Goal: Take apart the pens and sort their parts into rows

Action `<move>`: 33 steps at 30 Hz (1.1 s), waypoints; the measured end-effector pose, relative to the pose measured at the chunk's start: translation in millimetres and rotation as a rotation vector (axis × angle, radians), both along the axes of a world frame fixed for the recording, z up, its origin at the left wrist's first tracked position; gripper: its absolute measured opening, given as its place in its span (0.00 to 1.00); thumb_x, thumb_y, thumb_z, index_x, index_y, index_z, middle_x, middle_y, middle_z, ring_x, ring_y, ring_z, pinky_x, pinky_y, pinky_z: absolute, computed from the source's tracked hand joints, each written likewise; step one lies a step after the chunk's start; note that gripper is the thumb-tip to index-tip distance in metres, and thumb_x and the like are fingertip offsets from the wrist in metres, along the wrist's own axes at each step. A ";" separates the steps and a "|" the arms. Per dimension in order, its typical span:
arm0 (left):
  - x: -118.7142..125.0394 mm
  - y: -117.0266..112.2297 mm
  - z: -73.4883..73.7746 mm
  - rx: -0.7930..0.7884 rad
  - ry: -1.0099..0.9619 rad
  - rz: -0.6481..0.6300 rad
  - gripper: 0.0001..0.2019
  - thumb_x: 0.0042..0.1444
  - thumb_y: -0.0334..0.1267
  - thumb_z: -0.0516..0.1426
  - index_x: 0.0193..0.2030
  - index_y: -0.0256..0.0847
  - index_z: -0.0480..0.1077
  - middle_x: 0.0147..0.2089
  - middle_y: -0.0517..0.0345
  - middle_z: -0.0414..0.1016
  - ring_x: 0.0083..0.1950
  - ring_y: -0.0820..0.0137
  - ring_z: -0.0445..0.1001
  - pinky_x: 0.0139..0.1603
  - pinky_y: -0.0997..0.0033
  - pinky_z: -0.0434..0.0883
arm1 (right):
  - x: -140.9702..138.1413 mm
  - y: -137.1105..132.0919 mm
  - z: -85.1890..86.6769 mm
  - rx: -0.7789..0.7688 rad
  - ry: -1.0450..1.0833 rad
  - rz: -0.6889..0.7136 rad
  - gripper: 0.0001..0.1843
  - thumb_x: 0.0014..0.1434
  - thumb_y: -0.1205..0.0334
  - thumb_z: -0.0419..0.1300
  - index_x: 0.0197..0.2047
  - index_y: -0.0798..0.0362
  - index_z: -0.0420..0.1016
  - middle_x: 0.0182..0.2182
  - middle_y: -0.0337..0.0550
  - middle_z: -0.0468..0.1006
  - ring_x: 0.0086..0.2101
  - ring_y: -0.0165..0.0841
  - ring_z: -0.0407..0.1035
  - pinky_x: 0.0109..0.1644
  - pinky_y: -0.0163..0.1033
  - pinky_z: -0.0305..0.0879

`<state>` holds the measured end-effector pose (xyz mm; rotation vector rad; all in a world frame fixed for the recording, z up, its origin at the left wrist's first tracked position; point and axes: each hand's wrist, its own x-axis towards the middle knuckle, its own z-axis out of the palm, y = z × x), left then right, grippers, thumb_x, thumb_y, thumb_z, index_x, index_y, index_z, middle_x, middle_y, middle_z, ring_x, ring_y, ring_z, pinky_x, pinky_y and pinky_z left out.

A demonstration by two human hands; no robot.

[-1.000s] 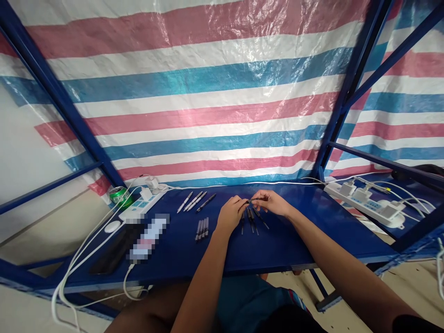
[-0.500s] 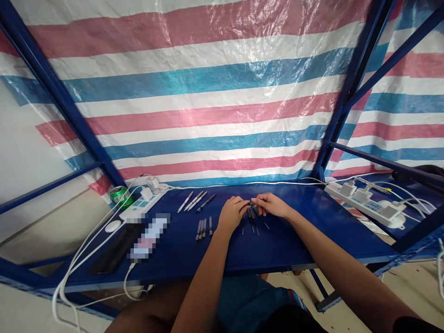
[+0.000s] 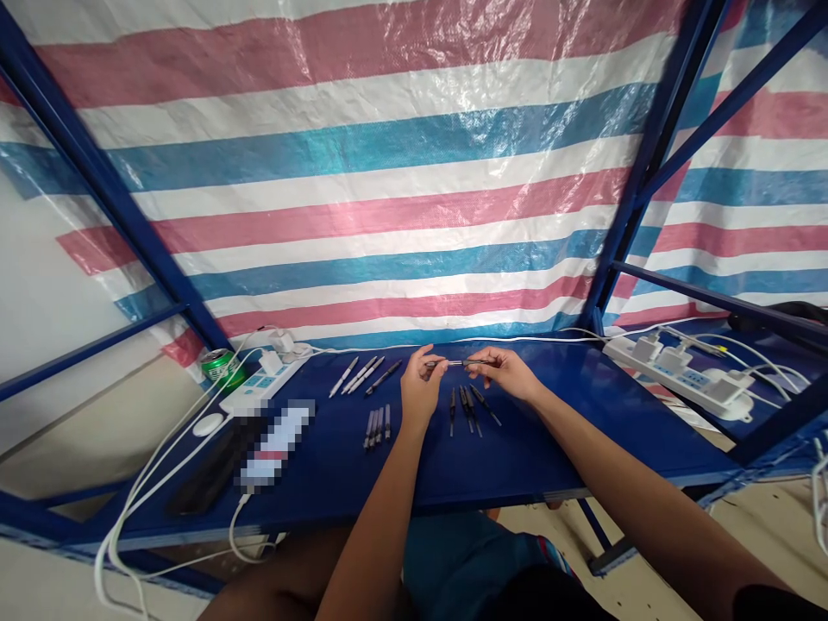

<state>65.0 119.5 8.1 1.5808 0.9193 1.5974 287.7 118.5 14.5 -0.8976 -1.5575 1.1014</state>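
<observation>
Above the blue desk, both hands hold the two ends of a slim dark pen (image 3: 456, 363), level between them, its middle bare. My left hand (image 3: 422, 384) pinches the left end between thumb and fingers. Thumb and fingertips of my right hand (image 3: 501, 371) close on the right end. Whether the pen is one piece or two parts meeting is too small to tell. Just below the hands lie several thin dark pen parts with narrow tips (image 3: 467, 409). Left of my left forearm sit several short clear-and-black pen barrels (image 3: 377, 427) in a row.
Further left lie white pens (image 3: 363, 374) and a dark pen (image 3: 384, 378). A phone (image 3: 277, 444) on a cable, a dark flat object (image 3: 216, 466), a green can (image 3: 223, 369) and a power strip (image 3: 262, 388) occupy the left side. Another power strip (image 3: 676, 379) is on the right.
My hands have drawn slightly apart and lifted off the dark parts, which show more fully. The pen between them is now in plain view.
</observation>
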 end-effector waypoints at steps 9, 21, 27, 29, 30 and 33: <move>3.3 3.8 0.9 -0.098 -0.219 -0.055 0.33 0.57 0.45 0.69 0.66 0.41 0.66 0.49 0.46 0.85 0.48 0.61 0.85 0.57 0.55 0.78 | -11.5 -5.1 0.6 -0.104 -0.012 0.000 0.31 0.58 0.29 0.66 0.37 0.52 0.77 0.28 0.44 0.82 0.25 0.33 0.74 0.26 0.35 0.67; 2.3 2.5 3.3 -0.072 -0.180 -0.014 0.31 0.60 0.48 0.68 0.66 0.40 0.70 0.46 0.48 0.85 0.46 0.62 0.85 0.57 0.56 0.78 | -25.0 -9.2 -3.2 -0.143 -0.040 0.056 0.28 0.58 0.32 0.68 0.36 0.51 0.78 0.26 0.40 0.80 0.23 0.31 0.71 0.24 0.35 0.62; 2.2 4.7 1.3 -0.067 -0.175 -0.022 0.32 0.60 0.48 0.68 0.68 0.41 0.68 0.45 0.49 0.85 0.44 0.62 0.85 0.56 0.57 0.78 | -24.3 -9.6 -2.0 -0.317 0.019 0.103 0.32 0.61 0.29 0.63 0.40 0.54 0.81 0.25 0.43 0.81 0.20 0.30 0.70 0.20 0.33 0.55; 1.6 6.1 0.6 -0.070 -0.175 -0.016 0.31 0.60 0.49 0.68 0.66 0.39 0.69 0.45 0.48 0.85 0.44 0.62 0.85 0.56 0.56 0.78 | -24.4 -9.0 -2.5 -0.318 0.054 0.128 0.34 0.61 0.28 0.62 0.40 0.55 0.82 0.26 0.46 0.82 0.20 0.31 0.71 0.18 0.33 0.53; 1.2 6.6 0.3 -0.073 -0.176 -0.016 0.31 0.59 0.49 0.68 0.66 0.39 0.70 0.46 0.47 0.85 0.44 0.62 0.85 0.56 0.55 0.78 | -24.6 -8.9 -2.7 -0.315 0.071 0.145 0.34 0.62 0.28 0.62 0.40 0.55 0.82 0.26 0.47 0.82 0.21 0.32 0.72 0.18 0.33 0.53; 0.5 6.9 0.5 -0.078 -0.172 -0.015 0.31 0.59 0.49 0.68 0.66 0.39 0.71 0.46 0.46 0.85 0.44 0.61 0.85 0.57 0.54 0.78 | -25.1 -9.5 -3.1 -0.315 0.102 0.179 0.33 0.62 0.29 0.62 0.40 0.55 0.83 0.27 0.48 0.83 0.22 0.33 0.74 0.19 0.33 0.57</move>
